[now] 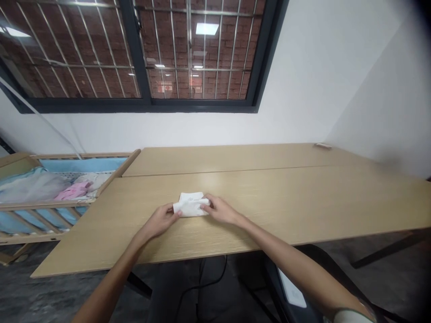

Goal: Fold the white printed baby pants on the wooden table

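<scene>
A small folded white cloth (190, 204) with a faint grey print lies on the light wooden table (303, 197), near its front edge. My left hand (160, 221) grips the cloth's left edge with its fingertips. From the other side, my right hand (218, 210) holds the cloth's right end, its fingers resting on top. The part of the cloth under my fingers is hidden.
A wooden crib (67, 206) with blue padding, bedding and a pink garment (72, 191) stands left of the table. A small pale object (322, 146) lies at the far table edge. White walls and a barred window stand beyond. A black cable (202, 287) hangs below.
</scene>
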Motion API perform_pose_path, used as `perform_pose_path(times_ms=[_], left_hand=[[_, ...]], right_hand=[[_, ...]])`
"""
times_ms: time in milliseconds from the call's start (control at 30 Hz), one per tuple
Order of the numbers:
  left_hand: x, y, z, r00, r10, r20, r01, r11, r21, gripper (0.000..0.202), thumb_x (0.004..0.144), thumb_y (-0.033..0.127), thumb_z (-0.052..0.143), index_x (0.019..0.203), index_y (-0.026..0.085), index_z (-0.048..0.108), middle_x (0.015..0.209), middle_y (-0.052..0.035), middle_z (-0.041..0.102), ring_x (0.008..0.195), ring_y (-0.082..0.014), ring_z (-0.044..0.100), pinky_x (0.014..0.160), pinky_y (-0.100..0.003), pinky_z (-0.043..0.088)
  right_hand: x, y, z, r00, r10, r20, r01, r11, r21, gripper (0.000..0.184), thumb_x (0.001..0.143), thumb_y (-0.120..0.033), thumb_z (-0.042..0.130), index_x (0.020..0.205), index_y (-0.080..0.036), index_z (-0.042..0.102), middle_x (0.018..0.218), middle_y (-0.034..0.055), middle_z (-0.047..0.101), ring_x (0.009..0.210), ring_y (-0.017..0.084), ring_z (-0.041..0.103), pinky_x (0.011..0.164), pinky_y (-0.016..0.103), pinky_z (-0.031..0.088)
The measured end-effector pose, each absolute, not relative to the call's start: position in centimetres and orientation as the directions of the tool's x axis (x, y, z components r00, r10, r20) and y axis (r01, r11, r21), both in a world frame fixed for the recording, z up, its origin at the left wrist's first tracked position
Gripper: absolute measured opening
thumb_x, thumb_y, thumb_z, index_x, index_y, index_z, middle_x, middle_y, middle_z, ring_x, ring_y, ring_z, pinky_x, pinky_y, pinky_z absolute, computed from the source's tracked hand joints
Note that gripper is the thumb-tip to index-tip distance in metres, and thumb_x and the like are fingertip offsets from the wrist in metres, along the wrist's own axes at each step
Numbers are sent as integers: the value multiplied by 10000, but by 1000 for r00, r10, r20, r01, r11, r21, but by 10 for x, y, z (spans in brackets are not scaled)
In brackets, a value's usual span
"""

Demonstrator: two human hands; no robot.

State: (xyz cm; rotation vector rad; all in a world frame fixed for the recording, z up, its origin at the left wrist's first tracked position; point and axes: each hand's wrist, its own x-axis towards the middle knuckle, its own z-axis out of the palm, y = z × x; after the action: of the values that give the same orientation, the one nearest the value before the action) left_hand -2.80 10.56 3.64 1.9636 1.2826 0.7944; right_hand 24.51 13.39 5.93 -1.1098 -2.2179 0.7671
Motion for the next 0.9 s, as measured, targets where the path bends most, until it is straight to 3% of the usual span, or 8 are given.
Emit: perform_pose_path(times_ms=[100, 300, 500, 567, 667, 733, 800, 900], left_hand=[[-21, 130, 34, 231, 961, 152, 602, -264, 753, 435, 960, 511, 464, 1158, 172, 652, 1031, -85, 747, 944, -239, 690, 803, -315, 534], [-9, 164, 25, -19, 990, 140, 769, -75, 634, 283, 911, 460, 549, 858, 198, 641, 772, -64, 711, 765, -243, 660, 690, -313, 453], [-8, 172, 13, -122, 982, 142, 832, 23, 554, 254, 888, 470, 592, 854, 222, 634, 813, -88, 724, 824, -278, 687, 713, -334, 471], [-7, 168, 13, -137, 972, 192, 848, 15, 530, 293, 895, 471, 590, 977, 193, 639, 946, -133, 728, 929, -306, 690, 799, -378, 499], [2, 161, 17, -112, 936, 333, 865, -73, 496, 503, 961, 461, 495, 1341, 131, 489, 1357, -215, 584, 1294, -316, 543, 1044, -445, 437], [13, 157, 18, 26, 912, 409, 865, -226, 448, 617, 1005, 481, 389, 1498, 117, 314, 1546, -211, 410, 1458, -277, 367, 1161, -434, 340], [25, 157, 15, 199, 899, 391, 853, -355, 383, 697, 1023, 532, 277, 1559, 91, 208, 1620, -202, 297, 1520, -257, 249, 1214, -418, 266], [35, 162, 5, 291, 914, 283, 866, -378, 328, 766, 1018, 578, 156, 1575, 53, 182, 1635, -216, 247, 1539, -276, 187, 1238, -446, 194]], right_hand=[[241, 161, 48, -415, 880, 231, 521, 438, -733, 250, 935, -406, 572, 1028, -179, 623, 899, 57, 696, 769, 192, 628, 655, 279, 459], [229, 197, 20, -201, 943, 266, 510, 333, -793, 263, 884, -379, 622, 1064, -196, 563, 900, 34, 680, 778, 181, 622, 668, 281, 479], [221, 209, 7, -39, 973, 225, 599, 204, -774, 304, 852, -405, 654, 1040, -183, 564, 907, 67, 665, 832, 229, 640, 747, 354, 527], [219, 203, 12, -24, 968, 251, 651, 206, -731, 372, 869, -393, 633, 1138, -146, 564, 1037, 128, 667, 926, 257, 647, 832, 392, 533], [214, 187, 26, -138, 881, 452, 739, 395, -546, 489, 950, -349, 503, 1361, -85, 488, 1379, 225, 541, 1248, 295, 544, 1070, 438, 426], [208, 178, 33, -357, 780, 514, 731, 576, -366, 539, 992, -319, 401, 1482, -94, 407, 1535, 207, 423, 1427, 286, 385, 1189, 452, 283], [201, 175, 32, -556, 712, 428, 681, 686, -257, 586, 996, -308, 370, 1546, -106, 347, 1598, 178, 361, 1499, 274, 283, 1231, 464, 186], [193, 180, 21, -646, 719, 258, 682, 695, -227, 634, 986, -334, 384, 1567, -87, 332, 1622, 174, 321, 1526, 282, 240, 1246, 471, 139]])
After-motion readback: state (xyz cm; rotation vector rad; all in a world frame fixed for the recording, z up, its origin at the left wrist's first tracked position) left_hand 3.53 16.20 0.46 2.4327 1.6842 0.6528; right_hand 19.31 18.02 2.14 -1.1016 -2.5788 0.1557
